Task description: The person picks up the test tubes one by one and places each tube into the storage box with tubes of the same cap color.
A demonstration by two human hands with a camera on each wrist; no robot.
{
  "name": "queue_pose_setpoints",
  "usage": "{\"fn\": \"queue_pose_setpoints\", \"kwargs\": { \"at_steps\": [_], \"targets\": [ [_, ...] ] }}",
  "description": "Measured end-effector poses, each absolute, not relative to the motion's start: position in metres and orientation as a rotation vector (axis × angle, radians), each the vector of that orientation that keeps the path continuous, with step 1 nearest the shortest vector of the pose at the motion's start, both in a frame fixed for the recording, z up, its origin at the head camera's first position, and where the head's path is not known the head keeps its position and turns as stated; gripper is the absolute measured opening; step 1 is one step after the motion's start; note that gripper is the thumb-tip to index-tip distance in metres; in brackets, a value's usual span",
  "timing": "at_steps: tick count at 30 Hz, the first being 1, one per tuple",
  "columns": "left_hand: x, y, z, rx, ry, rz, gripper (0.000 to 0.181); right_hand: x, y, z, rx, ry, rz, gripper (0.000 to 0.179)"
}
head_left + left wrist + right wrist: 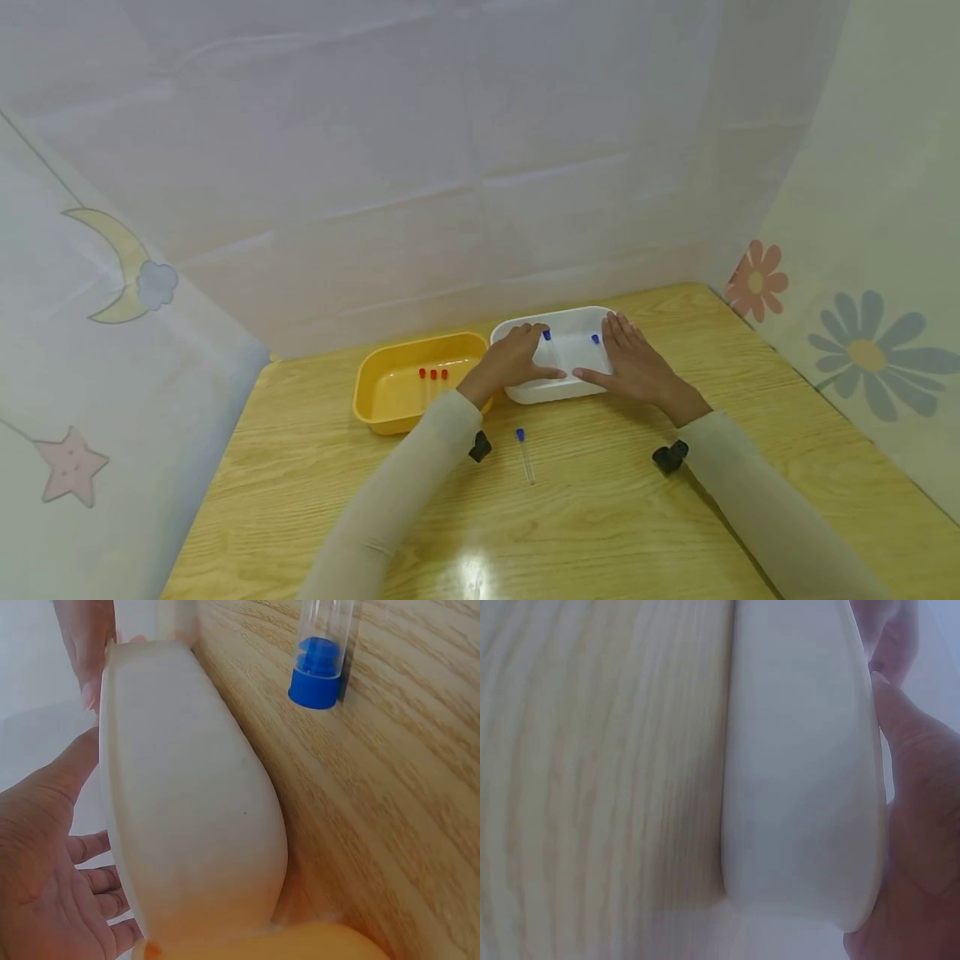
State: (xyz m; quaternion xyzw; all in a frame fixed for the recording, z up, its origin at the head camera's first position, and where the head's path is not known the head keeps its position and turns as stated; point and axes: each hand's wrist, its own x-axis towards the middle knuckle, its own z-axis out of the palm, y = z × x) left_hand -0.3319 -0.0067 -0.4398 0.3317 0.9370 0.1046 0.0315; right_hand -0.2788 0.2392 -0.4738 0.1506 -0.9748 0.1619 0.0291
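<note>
A white plastic tray (543,392) stands at the back of the table, and two blue-capped clear tubes lie in it, a left one (547,335) and a right one (596,339). Over the tray's left part reaches my left hand (512,362), fingers spread loosely, index fingertip right by the left tube's cap. My right hand (636,367) lies over the right end, its fingers extended along that side and its thumb pointing inward over the front rim. In the left wrist view the tray's outer wall (187,795) stands between the left palm and the table.
Left of the white tray, close against it, is a yellow tray (386,387) holding several red-capped tubes (433,375). Another blue-capped tube (521,436) lies on the wooden table (600,517) in front. Printed cloth walls (465,208) rise behind and at both sides.
</note>
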Motion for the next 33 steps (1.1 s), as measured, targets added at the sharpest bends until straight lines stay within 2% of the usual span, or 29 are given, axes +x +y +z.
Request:
{"fn": "queue_pose_setpoints", "kwargs": {
  "at_steps": [12,33],
  "targets": [
    [-0.336,0.005,-0.44,1.048,2.864,0.308,0.094,-0.279,0.238,-0.474,0.457,-3.017,0.468,0.118],
    [-0.343,0.026,-0.446,0.951,2.857,0.256,0.084,-0.28,0.238,-0.476,0.474,-3.022,0.474,0.118]
  ]
}}
